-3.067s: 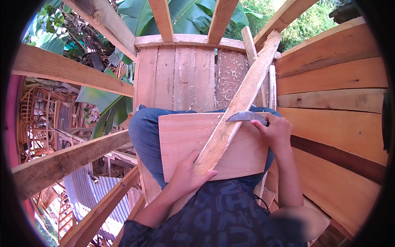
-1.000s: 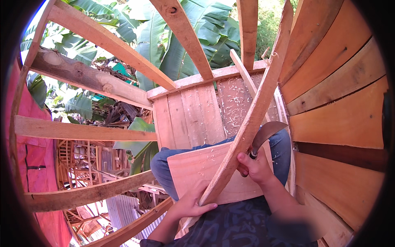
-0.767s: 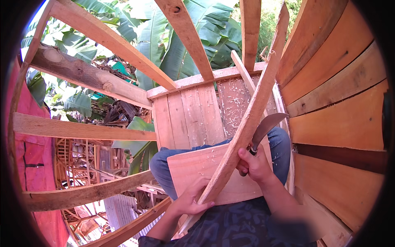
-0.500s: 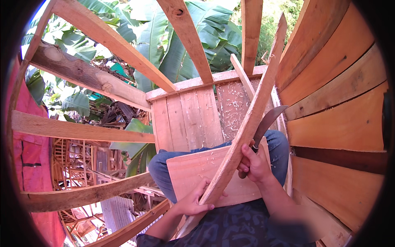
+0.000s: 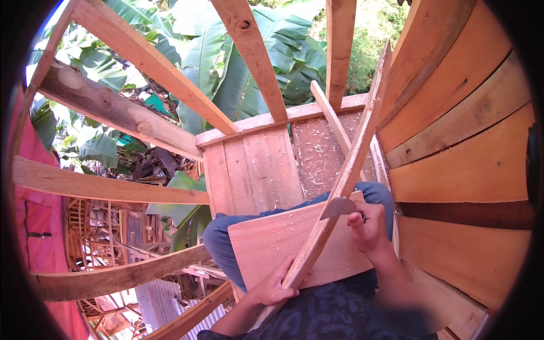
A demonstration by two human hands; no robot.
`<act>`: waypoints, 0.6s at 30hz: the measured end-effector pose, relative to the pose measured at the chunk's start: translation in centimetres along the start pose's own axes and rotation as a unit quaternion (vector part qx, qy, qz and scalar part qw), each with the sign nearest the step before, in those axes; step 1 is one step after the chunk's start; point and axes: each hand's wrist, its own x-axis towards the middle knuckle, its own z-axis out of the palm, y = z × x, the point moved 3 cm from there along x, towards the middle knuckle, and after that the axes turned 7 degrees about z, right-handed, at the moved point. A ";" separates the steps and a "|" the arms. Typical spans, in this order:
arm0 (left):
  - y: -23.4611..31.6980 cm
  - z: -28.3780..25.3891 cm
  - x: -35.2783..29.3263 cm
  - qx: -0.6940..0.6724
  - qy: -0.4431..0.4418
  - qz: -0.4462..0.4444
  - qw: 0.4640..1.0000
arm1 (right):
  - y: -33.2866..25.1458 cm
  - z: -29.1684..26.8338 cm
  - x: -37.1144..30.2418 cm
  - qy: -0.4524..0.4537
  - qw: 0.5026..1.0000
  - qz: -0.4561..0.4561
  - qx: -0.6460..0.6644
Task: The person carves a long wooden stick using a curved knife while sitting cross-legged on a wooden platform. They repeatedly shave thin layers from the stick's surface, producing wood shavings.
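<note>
"What's nearest?"
"The left hand (image 5: 277,287), fingers curled, grips a long, pale wooden strip (image 5: 351,173) near its lower end; the right hand (image 5: 370,228) is closed round a knife with a curved grey metal blade (image 5: 339,208), which crosses the strip"
"And past that?"
"Between the hands, a flat tan wooden board (image 5: 263,238); farther ahead, curly pale shavings (image 5: 319,152) on brown wooden planks (image 5: 237,170)"

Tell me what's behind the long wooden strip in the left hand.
Behind the long wooden strip, a flat pale wooden board shows on both sides, lying across legs in blue denim; farther up is a brown panel strewn with shavings. What lies directly behind it is covered.
</note>
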 end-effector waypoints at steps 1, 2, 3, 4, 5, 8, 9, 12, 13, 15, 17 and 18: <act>-0.1 0.0 -0.1 -0.003 0.005 -0.005 1.000 | -0.1 -0.3 -0.1 0.008 0.997 0.001 -0.073; -0.1 -0.1 0.0 0.000 0.006 0.001 1.000 | -0.3 -0.5 -0.3 0.027 0.992 -0.001 -0.124; -0.2 -0.2 0.0 0.003 0.007 0.007 1.000 | -0.5 -0.6 -0.4 0.046 0.984 -0.003 -0.175; -0.2 -0.4 -0.1 0.005 0.008 0.014 1.000 | -0.7 -0.7 -0.5 0.063 0.972 -0.005 -0.225; -0.4 -0.6 -0.2 0.016 0.005 0.021 1.000 | -0.7 -0.8 -0.5 0.064 0.967 0.000 -0.247; -1.1 -0.8 -0.7 0.048 -0.003 0.039 0.998 | -0.1 -1.3 0.1 0.071 0.952 0.011 -0.296; -1.1 -0.8 -0.8 0.059 -0.005 0.041 0.997 | 0.1 -1.4 0.3 0.076 0.950 0.012 -0.302; -0.8 -0.5 -0.9 0.063 -0.001 0.051 0.997 | 0.2 -1.7 0.9 0.096 0.943 -0.005 -0.318; -0.6 -0.5 -0.9 0.059 0.003 0.055 0.997 | 0.2 -1.7 1.0 0.104 0.941 -0.013 -0.322; -0.6 -0.5 -1.0 0.057 0.009 0.055 0.997 | 0.1 -1.5 1.4 0.112 0.937 -0.026 -0.331; -0.6 -0.5 -1.1 0.056 0.012 0.057 0.997 | 0.0 -1.3 1.7 0.120 0.935 -0.039 -0.332; -0.4 -0.6 -1.0 0.055 0.012 0.058 0.997 | 0.0 -1.2 1.9 0.123 0.935 -0.045 -0.329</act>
